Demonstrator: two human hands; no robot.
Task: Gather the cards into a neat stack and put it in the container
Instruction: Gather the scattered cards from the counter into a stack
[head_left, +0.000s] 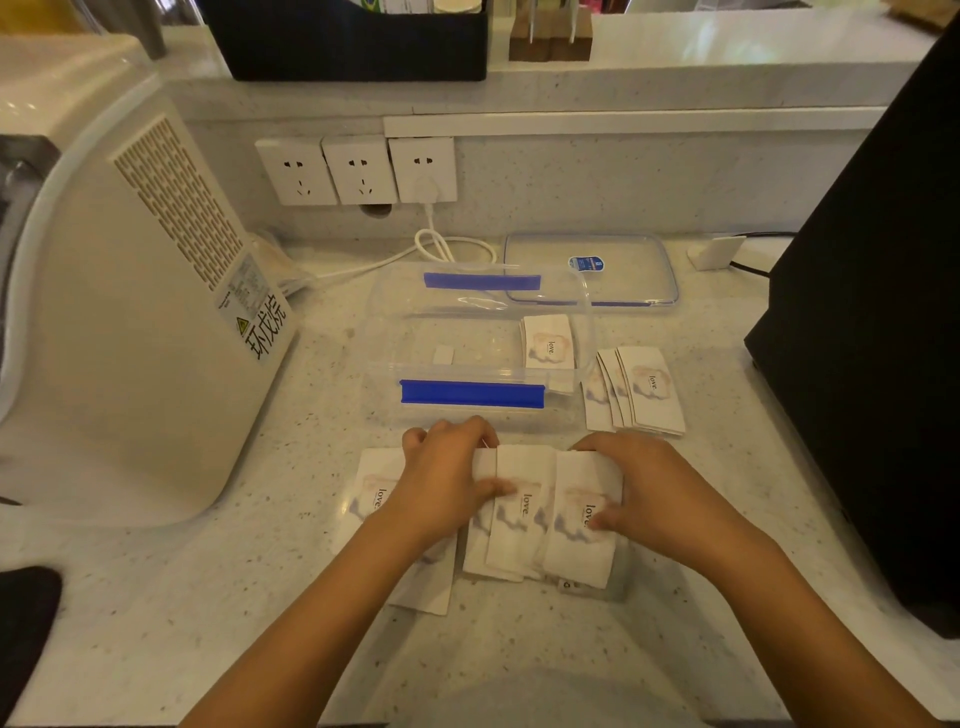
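Note:
Several white cards printed "love" (524, 514) lie fanned on the counter in front of me. My left hand (447, 478) presses on their left side, my right hand (628, 493) on their right, fingers curled over the card edges. One more card (371, 493) pokes out left of my left wrist. A second small pile of cards (641, 389) lies to the right of the clear container (415, 338) with blue clips. Inside the container, at its right end, sits one card (548, 343).
The container's clear lid (623, 260) lies behind it. A cream appliance (130, 312) stands at the left, a black machine (872, 312) at the right. Wall sockets (358, 169) and a white cable (441, 247) are at the back.

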